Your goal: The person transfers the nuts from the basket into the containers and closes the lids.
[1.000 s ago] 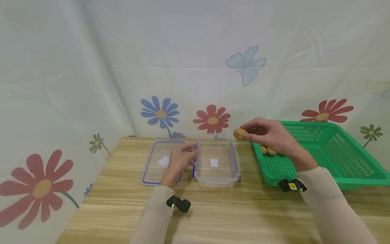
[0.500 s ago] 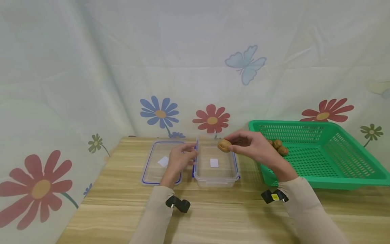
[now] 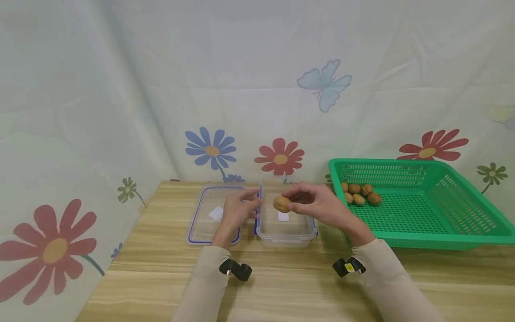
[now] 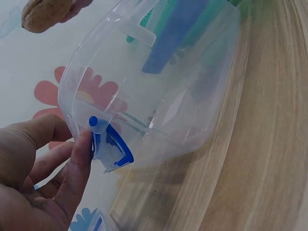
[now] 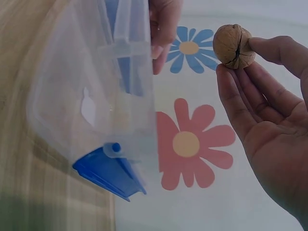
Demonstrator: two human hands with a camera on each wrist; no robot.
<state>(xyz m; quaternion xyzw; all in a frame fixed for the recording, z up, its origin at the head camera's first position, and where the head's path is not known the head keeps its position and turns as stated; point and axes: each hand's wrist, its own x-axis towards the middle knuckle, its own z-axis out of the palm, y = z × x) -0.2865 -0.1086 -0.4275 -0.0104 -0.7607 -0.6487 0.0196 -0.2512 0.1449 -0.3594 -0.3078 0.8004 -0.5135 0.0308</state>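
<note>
In the head view my right hand (image 3: 322,205) pinches a walnut (image 3: 282,204) between thumb and fingertips, over a clear plastic food container (image 3: 286,239). The walnut is above the rim in the right wrist view, its seam facing the camera. My left hand (image 3: 237,212) holds the container's left rim, thumb and fingers beside a blue latch (image 4: 113,149) that hangs folded down in the left wrist view. The container is lidless, with a white label (image 3: 283,217) partly covered by the walnut and right hand.
Left of the container lies its clear lid (image 3: 201,232) with a blue seal, partly under the left forearm. A green basket (image 3: 402,239) stands at the right, several walnuts (image 3: 357,199) gathered in its left end. A flower-printed cloth (image 3: 241,89) hangs behind the wooden table (image 3: 281,286).
My right hand has carried the walnut left and down, from beside the basket to over the container. The walnuts in the basket are now uncovered. My left hand has stayed in place.
</note>
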